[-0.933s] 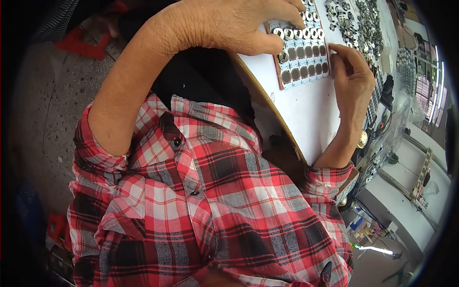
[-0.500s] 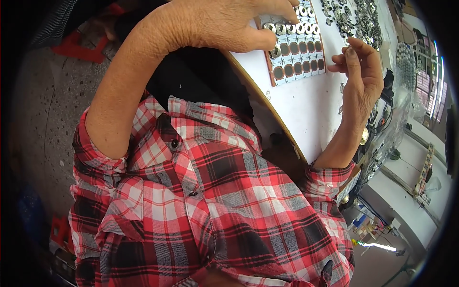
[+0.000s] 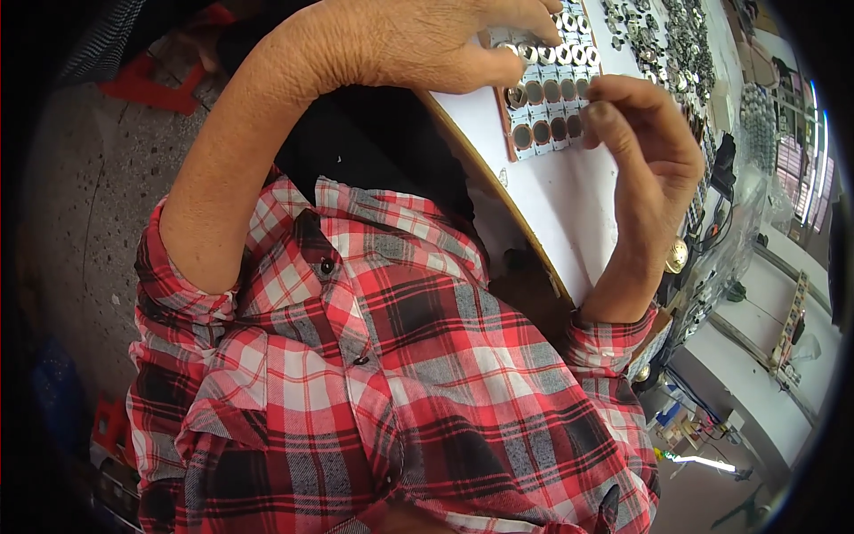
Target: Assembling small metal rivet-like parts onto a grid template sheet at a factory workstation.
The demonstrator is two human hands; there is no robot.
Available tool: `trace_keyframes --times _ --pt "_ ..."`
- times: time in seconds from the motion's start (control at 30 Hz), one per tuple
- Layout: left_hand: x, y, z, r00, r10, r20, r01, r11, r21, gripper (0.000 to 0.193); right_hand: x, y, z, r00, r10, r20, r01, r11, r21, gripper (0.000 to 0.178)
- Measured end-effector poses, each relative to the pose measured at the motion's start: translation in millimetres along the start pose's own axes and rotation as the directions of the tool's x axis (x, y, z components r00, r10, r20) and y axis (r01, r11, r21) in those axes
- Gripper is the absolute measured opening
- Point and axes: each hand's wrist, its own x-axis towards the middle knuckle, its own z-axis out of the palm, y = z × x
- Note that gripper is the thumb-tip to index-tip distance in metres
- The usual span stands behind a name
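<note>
A panel of small light-blue circuit boards (image 3: pixel 539 153) with a brown edge lies on the white table. Its nearer rows bear dark round pads (image 3: pixel 522 137); shiny metal battery holders (image 3: pixel 563 55) sit on the rows farther away, plus one on a nearer row at the left. My left hand (image 3: pixel 445 44) reaches over the panel's left edge, thumb and fingers apart, resting by the holders. At the panel's right side, my right hand (image 3: pixel 649 147) has thumb and index finger brought together over the pads. Whatever is between those fingertips is too small to make out.
Many loose metal pieces (image 3: pixel 656 40) are heaped beyond the panel at the far right. The white table (image 3: pixel 560 205) ends in a wooden edge near my body. Cables and clear plastic (image 3: pixel 725 258) lie right of my right arm. A red stool (image 3: pixel 156 89) stands at left.
My right hand has moved left from beside the panel to over its right-hand pads, its thumb and index finger drawing together. My left hand stays nearly in place.
</note>
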Motion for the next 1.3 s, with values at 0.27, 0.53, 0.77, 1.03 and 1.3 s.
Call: trace_keyframes --times 0.27,0.53,0.77,1.03,1.3 --pt "0.2 5.4 0.2 0.999 0.026 -0.033 -0.026 1.0 0.001 0.05 -2.9 -14.6 16.8 0.99 0.135 0.039 -0.129 0.983 -0.128 0.014" --pt "4.8 12.5 -11.6 0.999 -0.03 0.039 0.034 0.995 -0.093 0.05 4.4 -7.7 18.3 0.983 -0.073 0.169 0.129 0.93 -0.344 0.021" --pt "4.0 11.1 -7.5 0.999 -0.033 0.041 0.036 0.997 -0.066 0.046 7.7 -0.9 17.7 0.988 -0.067 0.137 0.106 0.949 -0.298 0.04" --pt "6.5 9.3 -4.4 0.999 0.004 0.051 -0.006 0.999 0.046 0.039 9.9 4.6 24.9 0.981 -0.164 0.099 0.186 0.941 -0.284 0.046" --pt "5.1 11.3 -6.6 0.999 -0.035 0.031 0.038 0.994 -0.098 0.051 3.6 10.0 24.1 0.994 -0.113 -0.007 0.104 0.94 -0.326 0.045"
